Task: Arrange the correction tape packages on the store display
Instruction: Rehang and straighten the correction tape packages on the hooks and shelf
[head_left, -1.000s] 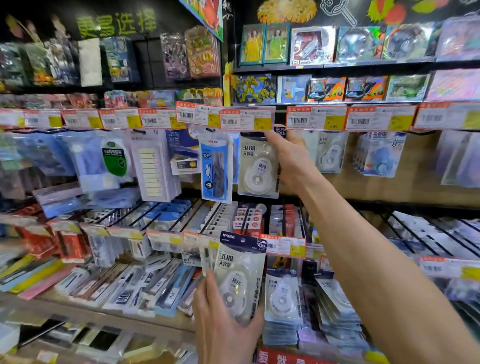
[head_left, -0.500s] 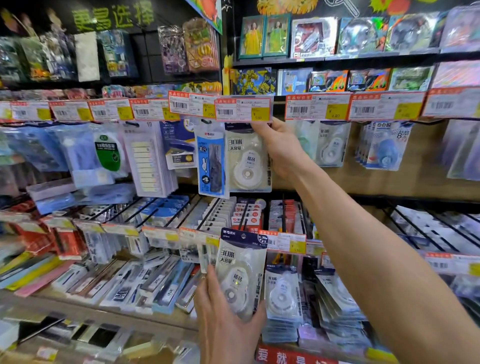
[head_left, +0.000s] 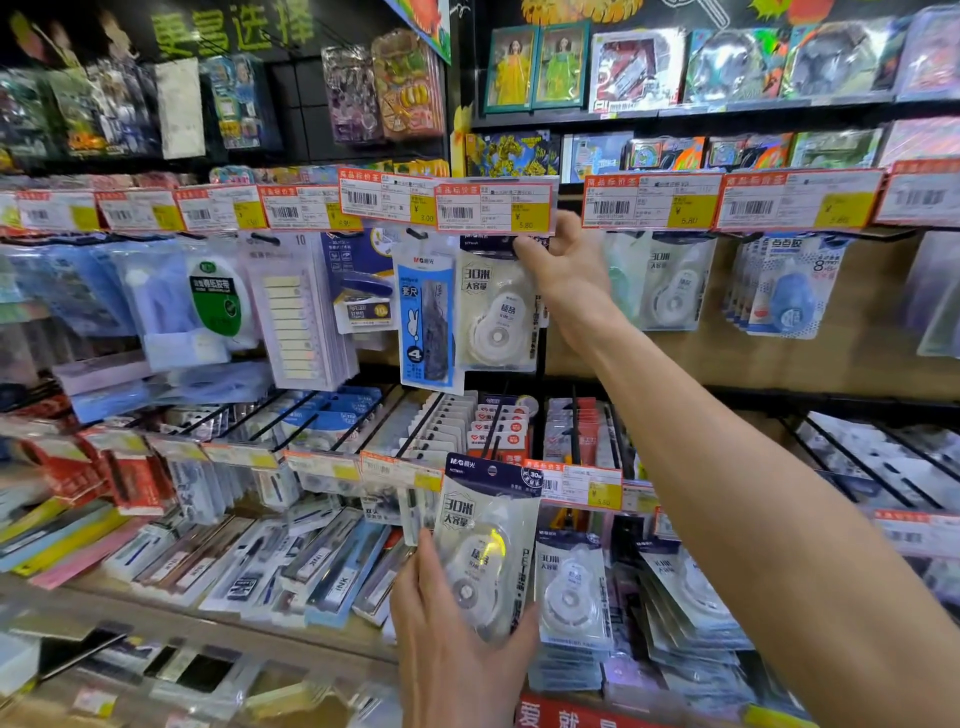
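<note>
We see one correction tape package (head_left: 485, 551) low in the middle of the view, in front of the lower row of hooks. It stands upright, dark header on top, with the white tape dispenser showing through the clear front. The left hand (head_left: 457, 644) grips it from below: the thumb lies along its left edge and the fingers curl round its lower right corner.

A second package (head_left: 496, 317) of the same kind hangs on the upper row, just under a red and yellow price tag (head_left: 493, 208). The right hand (head_left: 566, 270) reaches up to it with the arm stretched out. The thumb presses on the dark top edge and the other fingers go behind it, so we read this as a pinch on the header, though the price tag hides the fingertips.

Just beside the second package on its left hangs a blue pack (head_left: 426, 322). To the right of the right hand, more correction tape packs (head_left: 675, 291) hang against the brown back board. Beside and below the held package, a stack of similar packs (head_left: 571, 597) hangs on the lower row. To their left, pen packs (head_left: 322, 566) lie slanted on the shelf (head_left: 156, 618).
</note>
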